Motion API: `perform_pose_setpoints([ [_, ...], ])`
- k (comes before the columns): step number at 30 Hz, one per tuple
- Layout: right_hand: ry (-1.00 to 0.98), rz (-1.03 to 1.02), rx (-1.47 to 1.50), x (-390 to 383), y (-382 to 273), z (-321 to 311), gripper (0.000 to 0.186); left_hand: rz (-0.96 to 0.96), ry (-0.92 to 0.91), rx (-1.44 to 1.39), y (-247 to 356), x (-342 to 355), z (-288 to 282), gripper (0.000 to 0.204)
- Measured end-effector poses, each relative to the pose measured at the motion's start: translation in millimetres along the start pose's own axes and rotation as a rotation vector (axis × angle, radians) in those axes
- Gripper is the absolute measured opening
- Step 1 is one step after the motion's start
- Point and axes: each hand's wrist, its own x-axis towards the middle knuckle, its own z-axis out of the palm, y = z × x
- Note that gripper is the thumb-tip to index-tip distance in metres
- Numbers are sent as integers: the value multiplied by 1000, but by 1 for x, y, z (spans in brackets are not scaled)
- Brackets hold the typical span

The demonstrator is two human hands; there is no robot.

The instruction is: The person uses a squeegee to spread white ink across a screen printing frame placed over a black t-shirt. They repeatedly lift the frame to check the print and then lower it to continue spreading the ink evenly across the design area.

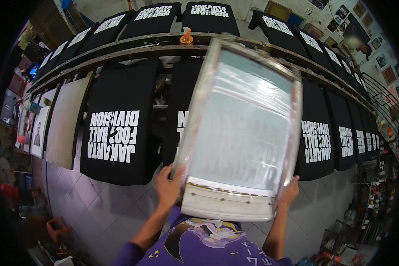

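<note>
A silk-screen printing frame [241,133] is held up in front of me, tilted a little to the right, over the row of shirts. White ink lies smeared along the mesh near its lower end. My left hand [169,186] grips the frame's left rail near the bottom, and my right hand [289,191] grips the right rail at about the same height. Behind the frame, a black T-shirt with white lettering [179,80] is mostly hidden. Other printed black T-shirts lie to the left [122,88] and to the right [312,102].
A long rail [133,54] runs across behind the near shirts, with an orange spray bottle [187,37] on it. Beyond are more printed black shirts [210,25]. A bare board [66,124] is at the left, a red crate [59,229] on the floor. Someone stands at the far right.
</note>
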Motion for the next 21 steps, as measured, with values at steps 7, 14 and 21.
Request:
perform_pose_setpoints([
  [7, 362, 82, -50, 20, 129, -208, 77, 171, -350, -125, 83, -60, 114, 56],
  [14, 590, 160, 15, 8, 236, -382, 80, 254, -595, -45, 110, -177, 241, 51],
  [21, 584, 187, -46, 35, 307, -459, 61, 210, -692, -6, 128, -250, 309, 58],
])
